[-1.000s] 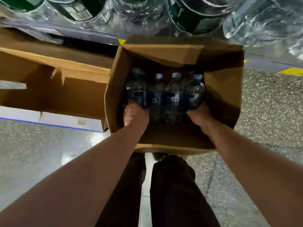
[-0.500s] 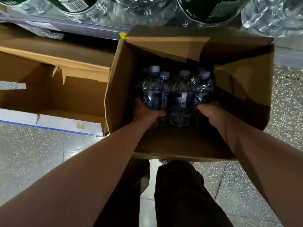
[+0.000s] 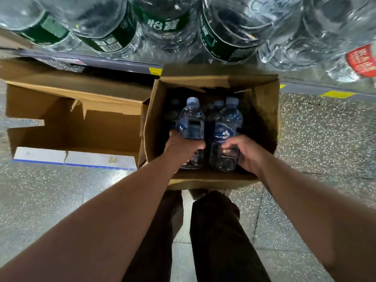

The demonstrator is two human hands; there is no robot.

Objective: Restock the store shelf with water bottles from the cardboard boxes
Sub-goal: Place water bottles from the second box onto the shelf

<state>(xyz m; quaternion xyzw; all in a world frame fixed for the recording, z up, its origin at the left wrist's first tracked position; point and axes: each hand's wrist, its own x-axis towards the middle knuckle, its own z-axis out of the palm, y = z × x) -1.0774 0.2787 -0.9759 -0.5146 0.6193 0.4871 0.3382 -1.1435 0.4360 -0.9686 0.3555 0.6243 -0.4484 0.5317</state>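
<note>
An open cardboard box (image 3: 262, 119) stands on the floor in front of my legs. My left hand (image 3: 181, 146) grips a blue-labelled water bottle (image 3: 191, 119) by its lower half. My right hand (image 3: 242, 151) grips a second blue-labelled bottle (image 3: 227, 123) beside it. Both bottles are upright and raised above the box floor. Deeper in the box, two more bottle caps (image 3: 217, 103) show in shadow behind them. The store shelf edge (image 3: 122, 63) runs across the top, loaded with large clear water jugs (image 3: 114, 27).
A second, empty cardboard box (image 3: 77, 127) lies open to the left, touching the first. A red-labelled jug (image 3: 360, 60) sits at the far right of the shelf. Speckled floor (image 3: 325, 135) spreads to the right and behind me. My dark trouser legs (image 3: 213, 231) are below the box.
Both hands went from clasping a group of bottles at the sides to each holding one bottle, now lifted higher in the box. The view tilted up, showing more shelf.
</note>
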